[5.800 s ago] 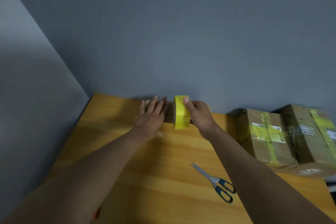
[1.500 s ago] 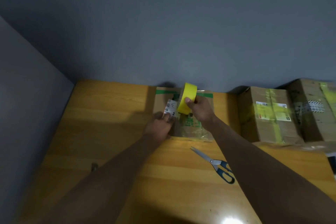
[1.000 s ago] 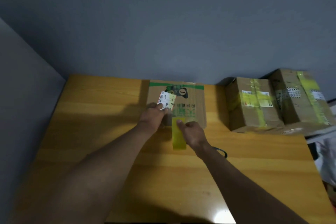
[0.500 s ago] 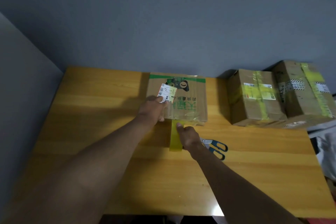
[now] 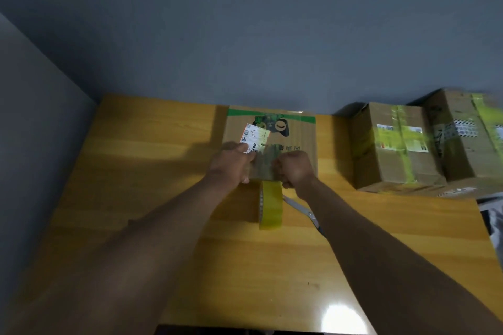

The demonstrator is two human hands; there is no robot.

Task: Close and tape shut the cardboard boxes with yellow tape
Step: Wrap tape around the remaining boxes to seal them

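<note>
At the near edge of the cardboard box [image 5: 272, 141], both hands worked the strip of yellow tape that ran down over that edge. The right hand [image 5: 294, 168] was closed into a loose fist, its fingers curled against the front of the box; it seemed to pinch or press the tape, though the exact grip could not be made out. The left hand [image 5: 231, 163], at 9 o'clock of the right, lay on the box top with fingers fairly straight, its tips on a white label [image 5: 254, 137], probably to steady the box and hold the flaps down while the tape was rubbed on.

Just toward 6 o'clock from the hands, the roll of yellow tape [image 5: 270, 205] stood on its edge on the counter [image 5: 136, 185], touched by neither hand and apparently joined to the box by the strip, so a cut looked to be the next need. Scissors [image 5: 302, 208] lay just at 3 o'clock of the roll, partly hidden under the right forearm, within easy reach for that cut.

Further out, at 3 o'clock of the box, two taped boxes [image 5: 397, 149] sat side by side against the wall, each banded with yellow, seemingly set aside as finished.
</note>
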